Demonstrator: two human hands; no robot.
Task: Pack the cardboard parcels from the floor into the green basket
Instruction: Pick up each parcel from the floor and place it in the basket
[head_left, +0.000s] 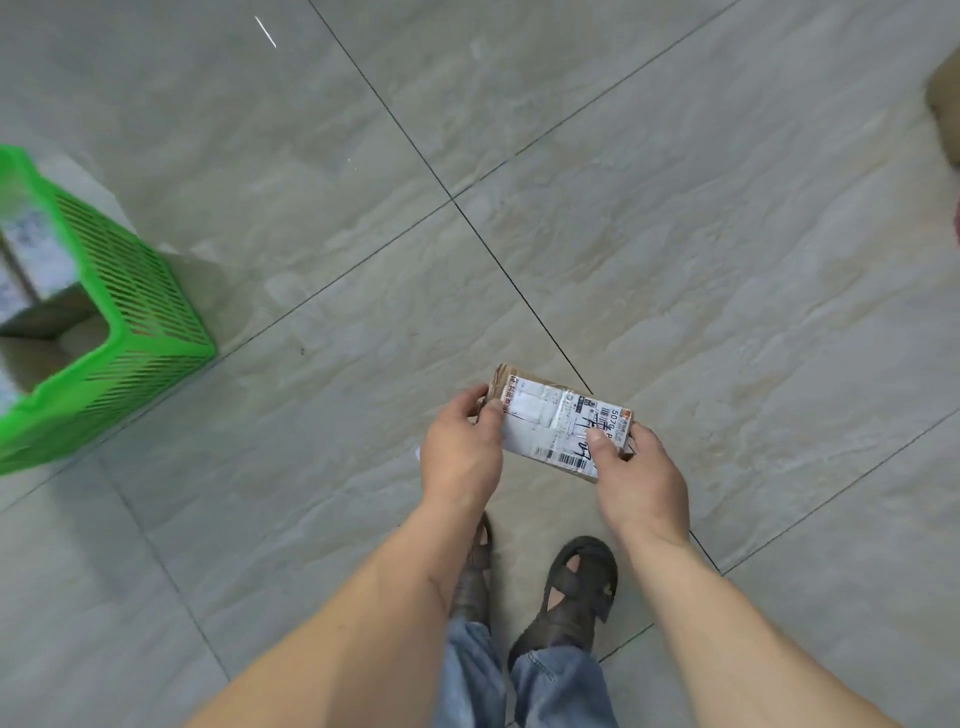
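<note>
A small cardboard parcel (558, 418) with a white shipping label is held above the tiled floor, in front of my feet. My left hand (460, 457) grips its left end, thumb on top. My right hand (639, 475) grips its right end, thumb pressed on the label. The green slatted basket (130, 322) stands on the floor at the far left, partly cut off by the frame edge. Inside it lie parcels with white labels (36, 254), seen blurred.
Grey floor tiles (675, 234) with dark grout lines spread all around. A brown cardboard shape (945, 114) shows at the right edge. My sandalled feet (582, 587) and jeans are below the hands.
</note>
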